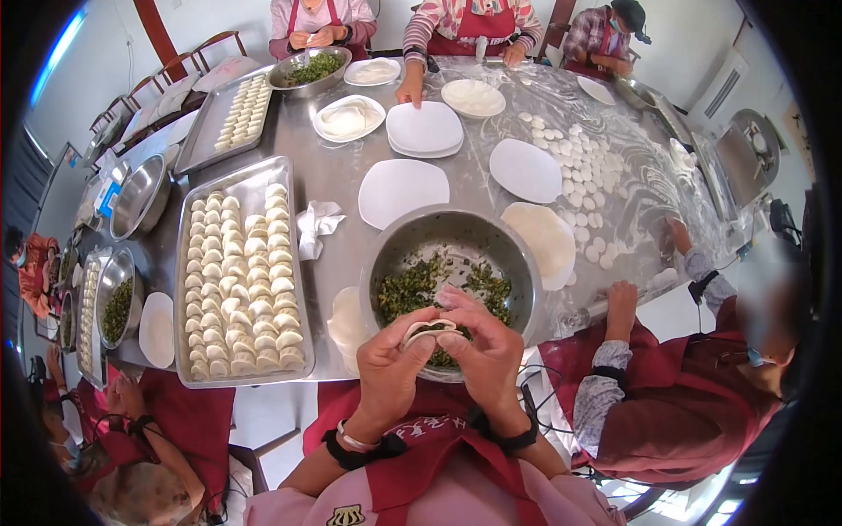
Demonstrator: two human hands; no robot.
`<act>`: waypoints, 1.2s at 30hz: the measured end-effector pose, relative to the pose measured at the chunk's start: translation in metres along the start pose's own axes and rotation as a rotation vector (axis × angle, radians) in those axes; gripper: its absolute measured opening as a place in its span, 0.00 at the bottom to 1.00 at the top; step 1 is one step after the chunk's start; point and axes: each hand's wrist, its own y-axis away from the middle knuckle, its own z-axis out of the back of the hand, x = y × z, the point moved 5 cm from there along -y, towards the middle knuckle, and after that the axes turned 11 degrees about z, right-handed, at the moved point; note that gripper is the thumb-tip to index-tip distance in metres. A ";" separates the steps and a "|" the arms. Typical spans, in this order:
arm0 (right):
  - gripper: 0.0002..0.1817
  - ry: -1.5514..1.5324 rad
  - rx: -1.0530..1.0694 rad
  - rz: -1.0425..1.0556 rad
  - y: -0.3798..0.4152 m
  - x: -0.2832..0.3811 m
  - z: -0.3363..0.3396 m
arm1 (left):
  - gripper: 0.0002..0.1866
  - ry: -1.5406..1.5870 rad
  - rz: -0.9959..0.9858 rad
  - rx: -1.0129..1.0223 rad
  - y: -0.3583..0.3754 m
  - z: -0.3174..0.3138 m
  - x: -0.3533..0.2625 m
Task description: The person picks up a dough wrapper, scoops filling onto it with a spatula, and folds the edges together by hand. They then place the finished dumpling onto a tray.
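A partly folded dumpling (430, 330) with dark green filling showing inside is held between my two hands, over the near edge of a large steel bowl (379, 263). My left hand (390, 364) grips its left side, and my right hand (482, 346) pinches the right side. Chopped green filling (412, 285) lies in the bowl beneath. Left of the bowl, a metal tray (303, 289) carries several rows of folded dumplings (237, 280). Round wrappers (541, 241) overlap at the bowl's right, and more wrappers (348, 324) lie at its left.
White plates (403, 191) stand beyond the bowl, with a crumpled tissue (317, 226) near the tray. Small dough pieces (583, 175) cover the floury right side. A co-worker's hand (410, 90) touches a plate across the table; another co-worker's hand (622, 302) rests at the right edge.
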 end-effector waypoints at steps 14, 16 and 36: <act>0.10 0.257 0.069 0.241 -0.004 0.015 0.001 | 0.18 -0.118 0.021 -0.014 0.007 -0.006 -0.013; 0.11 0.256 0.057 0.203 -0.003 0.015 0.001 | 0.18 -0.066 0.059 -0.010 0.007 -0.005 -0.011; 0.16 0.272 0.258 0.179 -0.004 0.015 0.001 | 0.20 -0.251 0.092 0.121 0.010 0.005 -0.016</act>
